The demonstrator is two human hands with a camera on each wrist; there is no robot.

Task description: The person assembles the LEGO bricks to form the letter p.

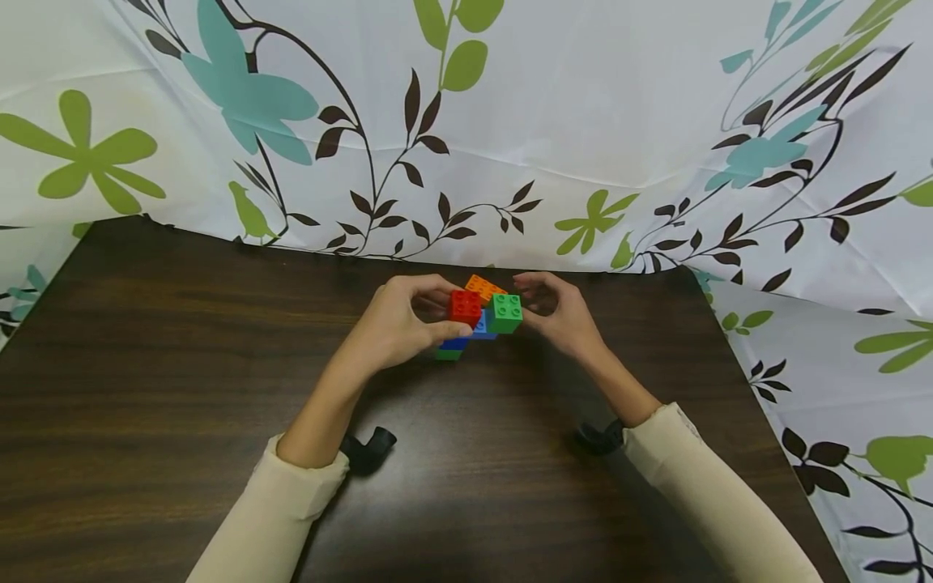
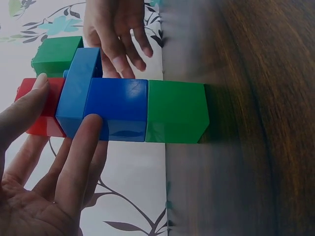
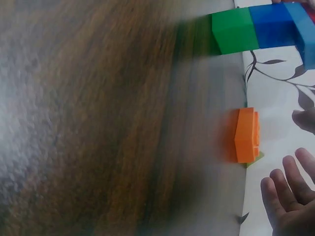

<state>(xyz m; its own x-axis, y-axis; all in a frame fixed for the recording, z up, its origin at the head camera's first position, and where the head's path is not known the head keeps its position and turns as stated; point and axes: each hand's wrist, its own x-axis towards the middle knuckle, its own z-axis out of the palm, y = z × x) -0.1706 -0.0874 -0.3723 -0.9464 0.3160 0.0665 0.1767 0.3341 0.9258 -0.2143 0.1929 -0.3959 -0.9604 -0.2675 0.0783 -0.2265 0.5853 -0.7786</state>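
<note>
My left hand [image 1: 397, 324] grips an upright stack of toy building bricks. Its thumb lies on the red brick [image 1: 465, 308], and a fingertip touches the dark blue brick [image 2: 116, 109] in the left wrist view. The red brick and an upper green brick [image 1: 504, 314] sit side by side on a light blue brick [image 1: 481, 329]. Beneath that come the dark blue brick and a lower green brick [image 2: 177, 112]. Just right of the upper green brick is my right hand [image 1: 557, 316], fingers loosely bent, holding nothing. Behind the stack, an orange brick [image 3: 246, 135] lies on the table.
The dark wooden table [image 1: 182, 389] ends a short way behind the bricks. A white patterned cloth [image 1: 583, 105] hangs along its back and right side. Black wrist-worn devices [image 1: 372, 449] show below both forearms.
</note>
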